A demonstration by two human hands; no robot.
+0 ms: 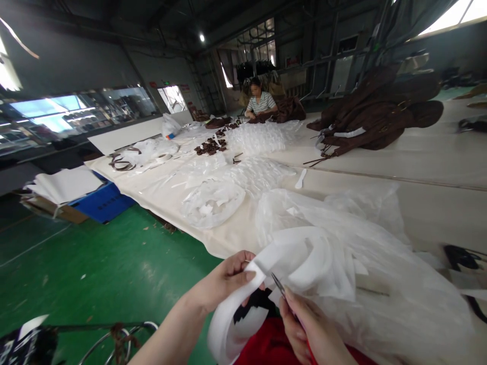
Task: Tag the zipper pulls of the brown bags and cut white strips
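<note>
My left hand (pixel 230 278) pinches a long white strip of soft foam sheet (pixel 283 247) between thumb and fingers. One end of the strip loops down over my lap and the rest lies bunched on the table edge. In my right hand (pixel 314 324) is a pair of scissors (pixel 279 284). Their pointed metal blades aim up toward the strip, just right of my left fingers, and a bit of red handle shows below. I cannot tell whether the blades touch the foam. To the right, a large sheer plastic bag (pixel 380 253) spreads beside the strip.
A clear bag of white scraps (pixel 213 203) lies ahead on the table (pixel 429 152). Beyond are packed plastic pieces (pixel 262 138), small brown pieces (pixel 211 146) and brown bags (pixel 376 114). A person (pixel 261 104) sits at the far end. A blue crate (pixel 104 202) stands left on the green floor.
</note>
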